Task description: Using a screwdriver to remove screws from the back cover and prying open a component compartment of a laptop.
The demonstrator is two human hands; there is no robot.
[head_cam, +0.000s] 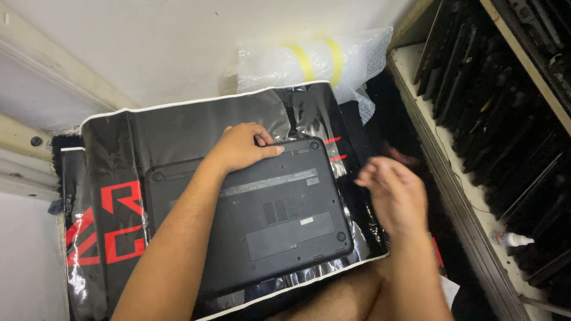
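A black laptop (pixel 279 214) lies upside down on a glossy black mat (pixel 178 131) with red markings and a white edge. My left hand (pixel 244 145) rests on the laptop's far edge, fingers curled over the rim near a corner. My right hand (pixel 392 193) hovers just past the laptop's right side, blurred, fingers loosely bent and holding nothing that I can see. The laptop's underside shows a vent grille, a long label strip and a rectangular cover panel.
A bubble-wrapped bundle (pixel 309 62) with yellow tape sits behind the mat against the white wall. On the right, a shelf unit (pixel 499 107) holds several dark laptops stacked on edge. A small white bottle (pixel 511 239) lies on the shelf ledge.
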